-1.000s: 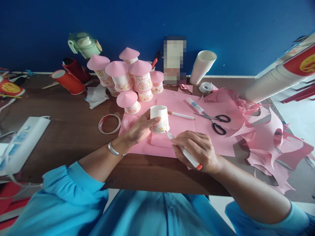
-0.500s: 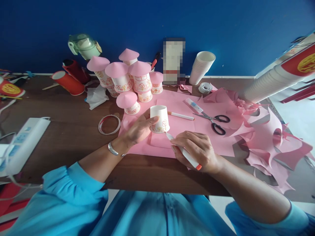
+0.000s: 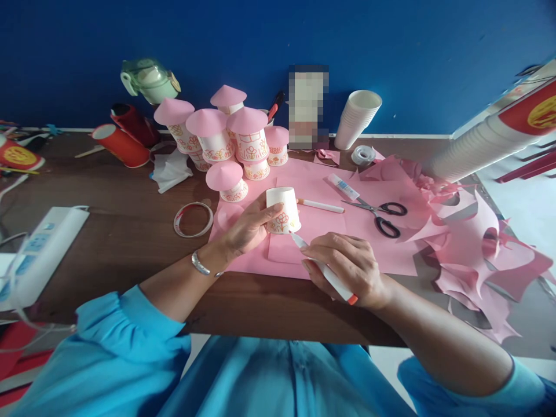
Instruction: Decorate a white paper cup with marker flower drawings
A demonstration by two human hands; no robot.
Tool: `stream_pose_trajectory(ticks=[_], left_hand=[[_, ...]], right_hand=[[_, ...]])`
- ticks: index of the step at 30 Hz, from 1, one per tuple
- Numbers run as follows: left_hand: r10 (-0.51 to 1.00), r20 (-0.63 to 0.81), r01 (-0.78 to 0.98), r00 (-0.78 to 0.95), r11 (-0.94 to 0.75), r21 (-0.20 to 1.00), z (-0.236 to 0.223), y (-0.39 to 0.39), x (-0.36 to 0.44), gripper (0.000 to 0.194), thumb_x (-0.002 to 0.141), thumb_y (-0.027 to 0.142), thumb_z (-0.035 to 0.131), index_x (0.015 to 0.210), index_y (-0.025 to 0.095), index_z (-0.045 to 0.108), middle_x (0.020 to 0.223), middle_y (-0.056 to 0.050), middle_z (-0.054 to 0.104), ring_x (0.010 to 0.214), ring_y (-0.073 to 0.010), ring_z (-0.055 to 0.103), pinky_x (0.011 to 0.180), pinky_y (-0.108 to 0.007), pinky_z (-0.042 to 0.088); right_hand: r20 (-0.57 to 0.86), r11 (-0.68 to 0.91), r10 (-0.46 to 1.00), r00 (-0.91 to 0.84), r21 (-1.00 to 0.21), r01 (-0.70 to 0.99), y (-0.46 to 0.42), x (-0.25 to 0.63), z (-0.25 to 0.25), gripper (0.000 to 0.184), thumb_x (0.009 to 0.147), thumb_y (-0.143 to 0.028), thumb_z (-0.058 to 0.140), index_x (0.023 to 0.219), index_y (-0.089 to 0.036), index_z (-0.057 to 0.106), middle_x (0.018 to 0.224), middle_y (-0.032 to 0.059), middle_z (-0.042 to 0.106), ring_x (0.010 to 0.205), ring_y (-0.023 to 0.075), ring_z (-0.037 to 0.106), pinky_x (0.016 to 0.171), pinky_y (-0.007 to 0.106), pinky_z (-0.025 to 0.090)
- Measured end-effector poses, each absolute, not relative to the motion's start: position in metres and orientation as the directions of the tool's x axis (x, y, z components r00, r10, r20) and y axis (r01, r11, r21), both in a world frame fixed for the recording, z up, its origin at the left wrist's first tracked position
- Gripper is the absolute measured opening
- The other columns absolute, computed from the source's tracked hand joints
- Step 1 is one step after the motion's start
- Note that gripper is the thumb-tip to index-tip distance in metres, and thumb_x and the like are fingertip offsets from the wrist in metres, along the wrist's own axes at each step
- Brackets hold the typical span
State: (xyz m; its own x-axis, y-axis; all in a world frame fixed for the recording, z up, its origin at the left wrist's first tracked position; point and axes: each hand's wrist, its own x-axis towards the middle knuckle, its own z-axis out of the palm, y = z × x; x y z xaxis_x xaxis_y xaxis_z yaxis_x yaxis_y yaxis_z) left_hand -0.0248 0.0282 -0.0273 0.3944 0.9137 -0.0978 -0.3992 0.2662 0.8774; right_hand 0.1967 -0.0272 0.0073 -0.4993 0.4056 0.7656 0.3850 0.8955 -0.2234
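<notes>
My left hand (image 3: pixel 252 227) grips a white paper cup (image 3: pixel 281 200) from its left side, thumb across the front. The cup is held rim down, with red and yellow flowers drawn near its rim. In my right hand (image 3: pixel 347 263) is a white marker (image 3: pixel 332 278) with an orange-red end; its tip is at the cup's lower edge. Beneath lies pink paper (image 3: pixel 313 255). Just behind the cup rests another white marker (image 3: pixel 322 206). Several decorated cups with pink cone roofs (image 3: pixel 247 121) stand grouped behind my left hand.
Scissors (image 3: pixel 382 217) and a glue tube (image 3: pixel 344 187) lie right of the cup, near pink paper scraps (image 3: pixel 469 260). A tape roll (image 3: pixel 193 220) is at left, a power strip (image 3: pixel 41 255) further left. Stacked white cups (image 3: pixel 356 119) stand by the blue wall.
The cup has turned in my left hand, so the red flower has shifted and a yellow one shows at right. The marker tip stays at the lower edge.
</notes>
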Motion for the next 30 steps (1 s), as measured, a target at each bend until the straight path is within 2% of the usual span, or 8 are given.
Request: stream_pose_trajectory(ticks=[10,15,20,30], left_hand=[[0.917,-0.124,-0.353,0.380,0.268,0.896,-0.0242,0.0274,-0.0223,0.062,0.079,0.056,0.090,0.126,0.021,0.069,0.121,-0.010,0.075,0.105,-0.0260,0.069,0.086,-0.037,0.055],[0.912,-0.127,-0.329,0.391,0.267,0.906,-0.0214,0.0267,-0.0224,0.065,0.078,0.057,0.089,0.129,0.022,0.068,0.122,-0.010,0.073,0.106,-0.0261,0.067,0.087,-0.038,0.053],[0.914,-0.122,-0.305,0.387,0.251,0.919,-0.0206,0.0260,-0.0231,0.068,0.079,0.058,0.088,0.134,0.024,0.067,0.122,-0.010,0.072,0.108,-0.0267,0.066,0.088,-0.038,0.053],[0.910,-0.098,-0.319,0.402,0.240,0.917,-0.0216,0.0266,-0.0234,0.070,0.081,0.055,0.088,0.139,0.024,0.064,0.126,-0.011,0.072,0.106,-0.0259,0.066,0.087,-0.038,0.054]], right_hand=[[0.734,0.879,0.432,-0.525,-0.211,0.428,-0.0267,0.1947,0.0088,0.021,0.095,-0.009,0.068,0.113,-0.019,0.065,0.084,0.0029,0.073,0.072,0.0156,0.072,0.065,0.027,0.064],[0.727,0.878,0.431,-0.535,-0.201,0.435,-0.0263,0.1939,0.0075,0.015,0.098,-0.011,0.067,0.111,-0.018,0.063,0.083,0.0033,0.073,0.073,0.0157,0.072,0.065,0.028,0.064],[0.726,0.882,0.437,-0.532,-0.231,0.410,-0.0273,0.1932,0.0096,0.016,0.096,-0.007,0.066,0.107,-0.017,0.063,0.080,0.0026,0.073,0.069,0.0153,0.072,0.062,0.027,0.062],[0.734,0.885,0.422,-0.532,-0.206,0.417,-0.0259,0.1944,0.0091,0.015,0.093,-0.005,0.069,0.104,-0.013,0.065,0.080,0.0054,0.073,0.069,0.0175,0.072,0.061,0.029,0.063]])
